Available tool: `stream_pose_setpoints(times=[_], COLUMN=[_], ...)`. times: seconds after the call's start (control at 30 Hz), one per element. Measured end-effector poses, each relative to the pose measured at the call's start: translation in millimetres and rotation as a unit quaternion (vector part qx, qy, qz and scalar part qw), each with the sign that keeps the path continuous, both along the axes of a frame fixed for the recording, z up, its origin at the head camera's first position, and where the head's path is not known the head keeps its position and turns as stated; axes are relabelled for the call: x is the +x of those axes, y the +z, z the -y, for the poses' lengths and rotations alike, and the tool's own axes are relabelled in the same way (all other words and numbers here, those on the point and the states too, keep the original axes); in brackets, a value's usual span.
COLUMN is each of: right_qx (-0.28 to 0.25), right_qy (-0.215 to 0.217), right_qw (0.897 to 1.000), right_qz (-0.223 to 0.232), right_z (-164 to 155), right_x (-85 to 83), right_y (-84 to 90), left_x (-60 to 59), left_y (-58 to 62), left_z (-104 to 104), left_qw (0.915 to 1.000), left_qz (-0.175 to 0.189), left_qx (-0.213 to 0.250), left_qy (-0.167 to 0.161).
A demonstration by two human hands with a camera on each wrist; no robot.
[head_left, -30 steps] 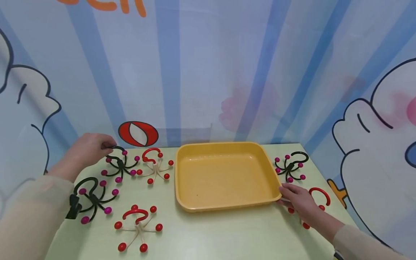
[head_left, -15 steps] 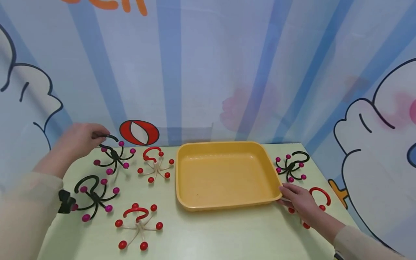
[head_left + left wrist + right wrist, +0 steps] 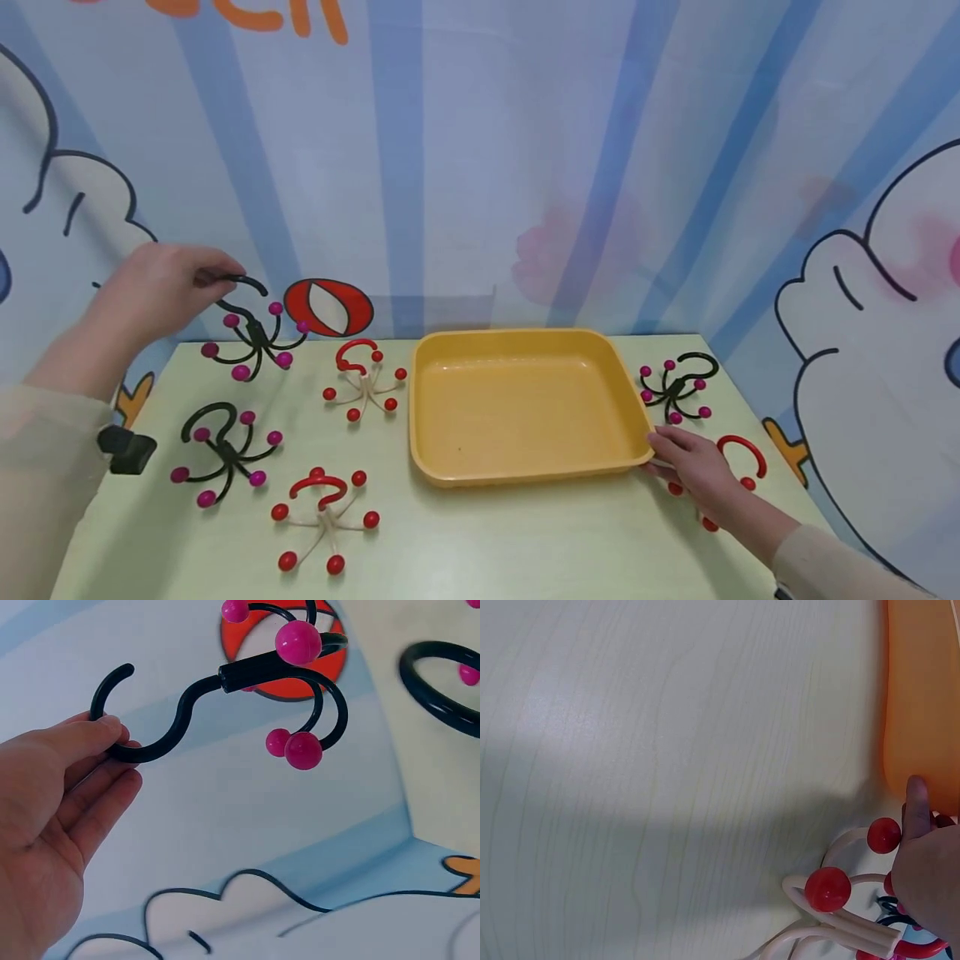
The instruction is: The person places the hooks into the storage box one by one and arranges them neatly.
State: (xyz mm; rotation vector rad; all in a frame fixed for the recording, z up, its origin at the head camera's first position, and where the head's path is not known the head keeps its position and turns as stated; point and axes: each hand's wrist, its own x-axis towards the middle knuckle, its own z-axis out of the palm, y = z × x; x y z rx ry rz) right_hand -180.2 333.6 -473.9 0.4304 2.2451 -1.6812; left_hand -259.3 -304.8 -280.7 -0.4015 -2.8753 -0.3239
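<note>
Left hand (image 3: 153, 293) pinches hook end of black wire hanger with magenta ball tips (image 3: 251, 337), lifted clear of pale green table (image 3: 525, 542) at far-left corner; long axis runs from hand down-right toward yellow plastic tray (image 3: 525, 408). Tray lies right of it, interior bare; red-and-cream ball-tipped hanger (image 3: 363, 382) sits between. Right hand (image 3: 693, 471), fingers fairly straight, touches tray's near-right corner, resting over another red hanger (image 3: 840, 907).

Head view overlooks table (image 3: 525, 542); wrist views close-up.

A black hook (image 3: 251, 337) is held off the table (image 3: 525, 542) by the left hand (image 3: 153, 287). The tray (image 3: 525, 479) corner is touched by the right hand (image 3: 693, 471).
</note>
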Motion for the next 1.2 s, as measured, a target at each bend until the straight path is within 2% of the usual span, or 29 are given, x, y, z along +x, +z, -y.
stream_pose_setpoints(times=[0.13, 0.33, 0.47, 0.7, 0.83, 0.97, 1.2], right_qx=[0.002, 0.002, 0.003, 0.006, 0.004, 0.003, -0.004], right_qy=[0.001, -0.003, -0.003, -0.008, -0.008, -0.008, -0.009], right_qw=[1.0, 1.0, 1.0, 1.0, 1.0, 1.0, 1.0], right_qz=[-0.003, 0.0, 0.001, 0.005, 0.004, 0.001, -0.007], right_z=[-1.5, -0.8, 0.2, 1.5, 2.0, 1.6, 0.6], right_x=[-0.8, -2.4, -2.7, -2.6, -2.3, -2.2, -0.6], right_y=[-0.4, -1.1, -1.2, -1.4, -0.8, -0.9, -2.4], left_x=[-1.1, -4.3, -6.4, -11.4, -15.5, -17.5, -24.1], left_y=[13.2, 33.3, 45.5, 60.3, 63.8, 63.1, 51.8], left_z=[-13.8, -38.5, -55.2, -90.1, -111.6, -131.2, -161.2], left_qw=[0.9999, 0.9998, 0.9994, 0.9984, 0.9975, 0.9964, 0.9927], left_qz=[-0.009, 0.007, -0.002, -0.011, -0.01, -0.002, 0.025], left_qx=[-0.002, -0.006, -0.008, -0.011, -0.012, 0.009, 0.036], left_qy=[-0.011, -0.017, -0.034, -0.054, -0.068, -0.085, -0.112])
